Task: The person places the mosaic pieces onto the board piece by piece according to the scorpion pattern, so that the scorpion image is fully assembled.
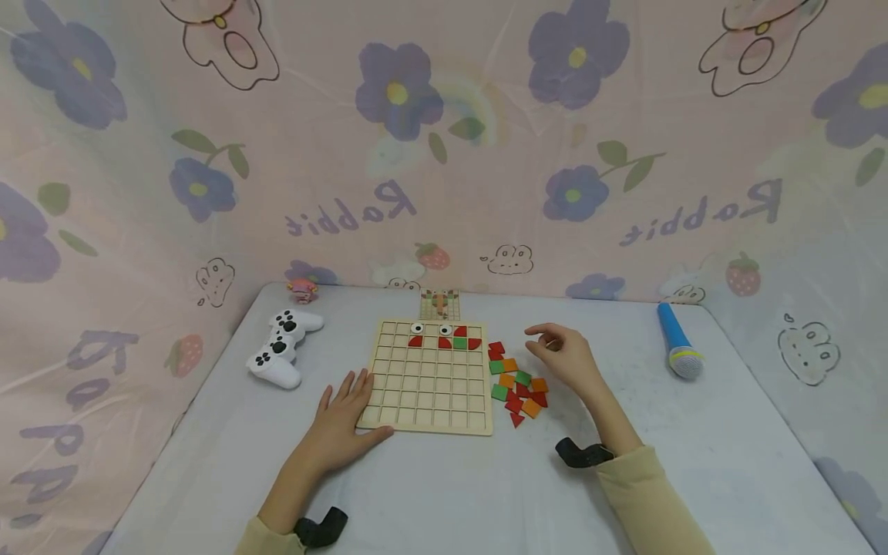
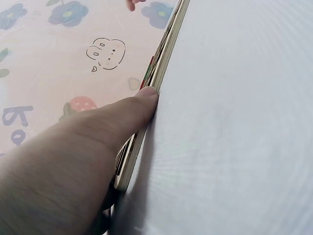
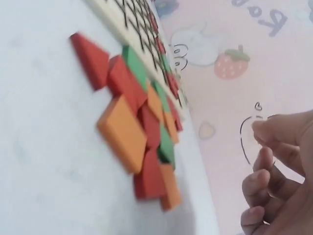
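Note:
A pale wooden grid board [image 1: 430,389] lies on the table. Along its upper rows sit two eye discs [image 1: 445,330], several red curved pieces [image 1: 415,341] and a green square [image 1: 460,344]. My left hand [image 1: 341,426] rests at the board's left front corner, fingers spread, and in the left wrist view its thumb [image 2: 139,105] touches the front edge. To the board's right lie loose red, green and orange tiles [image 1: 531,408]. My right hand [image 1: 567,358] hovers just right of these, fingers loosely bent; in the right wrist view nothing shows between its fingertips [image 3: 260,128].
A small picture card [image 1: 440,306] lies behind the board. At the left are a white game controller [image 1: 277,348] and a pink figurine [image 1: 302,290]; a blue toy microphone [image 1: 678,343] lies at the right. Patterned cloth [image 1: 472,193] hangs behind the table.

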Motion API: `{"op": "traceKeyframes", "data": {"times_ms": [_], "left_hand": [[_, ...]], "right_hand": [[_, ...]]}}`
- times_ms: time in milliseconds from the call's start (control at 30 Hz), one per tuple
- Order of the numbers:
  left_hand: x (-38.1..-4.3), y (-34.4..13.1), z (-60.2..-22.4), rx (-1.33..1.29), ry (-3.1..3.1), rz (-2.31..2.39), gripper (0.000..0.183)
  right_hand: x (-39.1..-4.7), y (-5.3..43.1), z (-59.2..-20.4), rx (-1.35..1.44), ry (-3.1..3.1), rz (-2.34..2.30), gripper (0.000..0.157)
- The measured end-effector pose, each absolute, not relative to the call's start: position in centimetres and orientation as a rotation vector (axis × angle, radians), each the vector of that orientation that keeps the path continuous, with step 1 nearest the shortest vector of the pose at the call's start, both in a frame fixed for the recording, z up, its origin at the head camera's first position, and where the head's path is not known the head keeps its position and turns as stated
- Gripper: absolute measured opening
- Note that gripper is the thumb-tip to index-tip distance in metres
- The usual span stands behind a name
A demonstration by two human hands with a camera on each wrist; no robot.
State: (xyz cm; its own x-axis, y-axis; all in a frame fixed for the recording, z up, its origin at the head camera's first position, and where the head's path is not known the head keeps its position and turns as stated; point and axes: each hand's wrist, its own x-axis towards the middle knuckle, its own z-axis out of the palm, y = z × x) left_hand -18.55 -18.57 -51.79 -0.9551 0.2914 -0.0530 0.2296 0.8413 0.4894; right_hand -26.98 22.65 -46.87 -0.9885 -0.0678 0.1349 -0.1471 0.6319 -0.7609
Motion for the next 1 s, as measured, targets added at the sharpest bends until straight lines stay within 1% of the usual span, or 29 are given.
{"op": "traceKeyframes", "data": {"times_ms": [133,267,500,667,1000], "left_hand": [[-18.5,-18.6,-51.7,0.413,2.891,0.742,0.105],[-18.5,-18.6,-51.7,0.414,2.897,0.752,0.105],[-18.4,-18.5,-52.2,0.419,2.905,0.775,0.105],[-18.3,-18.5,-52.2,0.424,2.898,0.774,0.104],[-18.3,-18.6,-51.6,0.427,2.891,0.734,0.103]], "right_hand": [[-26.3,23.6,-47.6,0.179,-2.815,1.282,0.021],[-25.9,24.1,-48.5,0.164,-2.847,1.309,0.018],[-25.6,25.3,-50.2,0.248,-2.828,1.367,0.021],[-25.3,26.0,-51.4,0.311,-2.841,1.36,0.02],[-25.2,26.1,-52.5,0.455,-2.857,1.211,0.02]]}}
